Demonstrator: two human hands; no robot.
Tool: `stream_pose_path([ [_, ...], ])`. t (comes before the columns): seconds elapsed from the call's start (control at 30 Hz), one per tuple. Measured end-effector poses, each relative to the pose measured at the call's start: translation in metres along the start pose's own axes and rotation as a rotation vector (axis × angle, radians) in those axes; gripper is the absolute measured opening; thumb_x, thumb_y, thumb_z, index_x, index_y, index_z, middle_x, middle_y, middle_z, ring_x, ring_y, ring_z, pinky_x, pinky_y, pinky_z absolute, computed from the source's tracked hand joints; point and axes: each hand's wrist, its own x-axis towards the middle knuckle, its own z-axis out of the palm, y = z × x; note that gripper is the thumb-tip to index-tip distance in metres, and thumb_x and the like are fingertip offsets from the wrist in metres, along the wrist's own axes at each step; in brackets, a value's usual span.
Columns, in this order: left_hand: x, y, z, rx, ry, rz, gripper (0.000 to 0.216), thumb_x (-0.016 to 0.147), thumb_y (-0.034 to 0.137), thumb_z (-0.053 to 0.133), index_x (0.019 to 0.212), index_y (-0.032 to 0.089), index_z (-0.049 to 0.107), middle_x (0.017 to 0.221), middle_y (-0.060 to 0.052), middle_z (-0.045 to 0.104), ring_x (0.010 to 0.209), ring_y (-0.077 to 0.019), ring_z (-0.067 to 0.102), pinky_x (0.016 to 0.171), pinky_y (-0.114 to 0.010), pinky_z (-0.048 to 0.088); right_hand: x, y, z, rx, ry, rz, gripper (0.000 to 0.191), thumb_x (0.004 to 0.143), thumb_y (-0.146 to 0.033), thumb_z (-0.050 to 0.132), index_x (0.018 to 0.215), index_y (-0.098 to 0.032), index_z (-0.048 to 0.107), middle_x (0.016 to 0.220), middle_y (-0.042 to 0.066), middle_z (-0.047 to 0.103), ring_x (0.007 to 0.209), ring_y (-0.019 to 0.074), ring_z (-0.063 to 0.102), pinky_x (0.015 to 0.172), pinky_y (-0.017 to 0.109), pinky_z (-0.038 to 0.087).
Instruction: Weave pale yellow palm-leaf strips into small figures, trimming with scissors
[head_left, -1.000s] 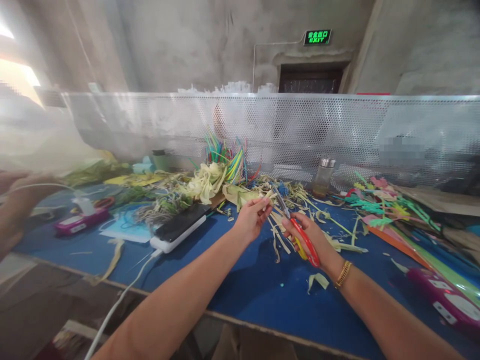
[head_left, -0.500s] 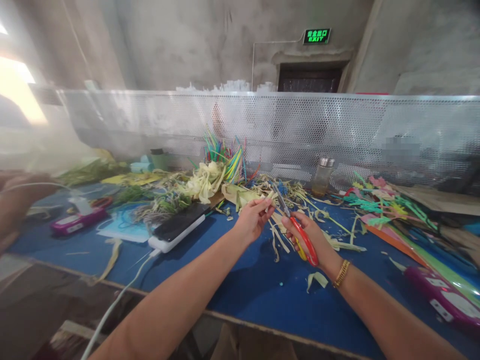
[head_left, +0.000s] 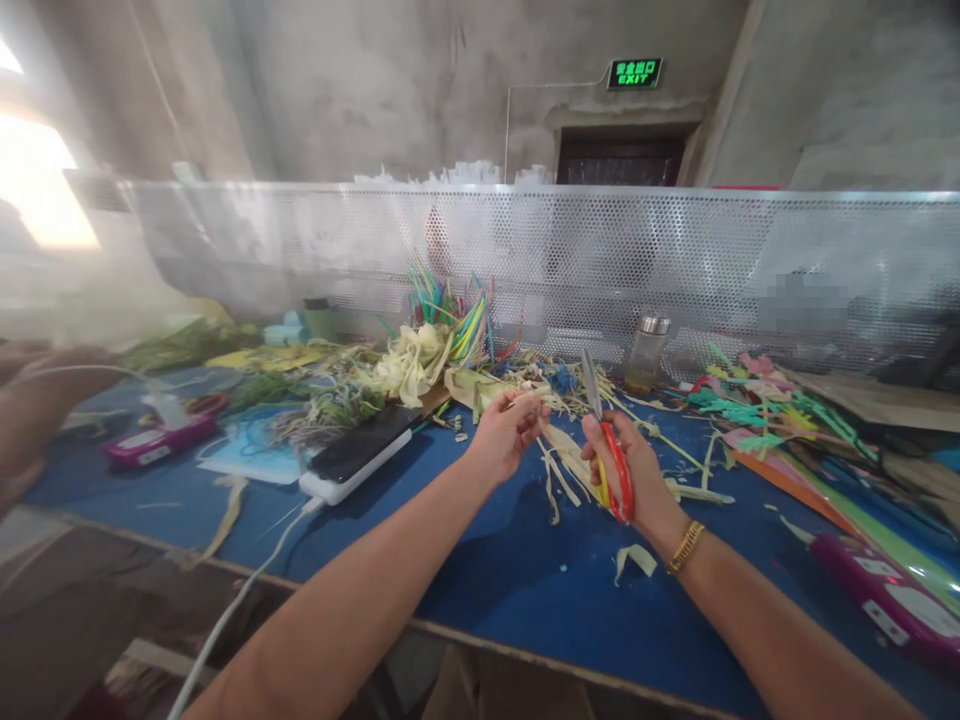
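My left hand (head_left: pixel 504 432) pinches a pale yellow leaf strip (head_left: pixel 517 399) above the blue table (head_left: pixel 517 580). My right hand (head_left: pixel 631 470) grips red-and-yellow-handled scissors (head_left: pixel 609 450), blades pointing up and a little apart from the strip. Cut pale strips (head_left: pixel 564 465) lie on the table just beneath both hands.
A power strip (head_left: pixel 358 452) with a white cable lies to the left. A glass jar (head_left: pixel 646 352) stands by the perforated metal screen (head_left: pixel 675 260). Coloured strips (head_left: pixel 450 315) and green cuttings (head_left: pixel 757 410) are heaped along the back. Another person's blurred hand (head_left: pixel 30 410) is at far left. A purple device (head_left: pixel 892 600) lies at right.
My right hand has swung the scissors from leaning left at the strip to nearly upright, away from it. My left hand has barely moved.
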Motion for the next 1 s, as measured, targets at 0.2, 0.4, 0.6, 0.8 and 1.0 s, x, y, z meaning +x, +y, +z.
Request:
stream_pose_path([
  [0.2,0.004,-0.003,-0.001,0.085,0.027,0.115,0.033,0.052,0.019,0.084,0.07,0.015,0.057,0.064,0.003,0.062,0.059,-0.0071,0.059,0.056,-0.017,0.044,-0.003,-0.007,0.0,0.004,-0.035,-0.039,0.043,0.073,-0.057,0.064,0.096,-0.023,0.051,0.063,-0.004,0.055,0.043,0.0085,0.047,0.042,0.021,0.044],
  [0.4,0.002,-0.002,-0.001,0.008,0.001,0.103,0.026,0.054,0.013,0.081,0.073,0.013,0.065,0.073,-0.003,0.068,0.072,-0.0114,0.064,0.073,-0.021,0.049,-0.023,-0.034,0.005,-0.047,-0.265,0.09,0.048,0.068,-0.06,0.066,0.094,-0.022,0.053,0.057,-0.005,0.054,0.039,0.0083,0.044,0.037,0.021,0.04],
  [0.6,0.006,-0.001,-0.002,0.078,0.07,0.224,0.02,0.055,0.015,0.078,0.071,0.013,0.067,0.069,-0.002,0.068,0.062,-0.0102,0.061,0.067,-0.023,0.048,-0.027,-0.032,0.003,-0.165,-0.388,0.214,0.04,0.072,-0.059,0.063,0.079,-0.021,0.053,0.054,-0.004,0.055,0.036,0.0071,0.042,0.034,0.019,0.036],
  [0.8,0.009,-0.002,-0.002,0.169,0.106,0.264,0.02,0.055,0.017,0.077,0.072,0.013,0.069,0.067,-0.002,0.067,0.06,-0.011,0.059,0.063,-0.024,0.048,-0.025,-0.028,0.002,-0.132,-0.388,0.266,0.041,0.073,-0.06,0.061,0.082,-0.021,0.054,0.054,-0.004,0.056,0.037,0.0069,0.042,0.035,0.018,0.035],
  [1.0,0.007,-0.003,-0.002,0.23,0.084,0.269,0.015,0.057,0.016,0.074,0.071,0.014,0.071,0.067,-0.001,0.068,0.059,-0.0106,0.059,0.062,-0.023,0.049,-0.026,-0.033,0.004,-0.103,-0.375,0.264,0.042,0.073,-0.061,0.061,0.081,-0.021,0.052,0.053,-0.004,0.054,0.038,0.0072,0.042,0.035,0.018,0.036],
])
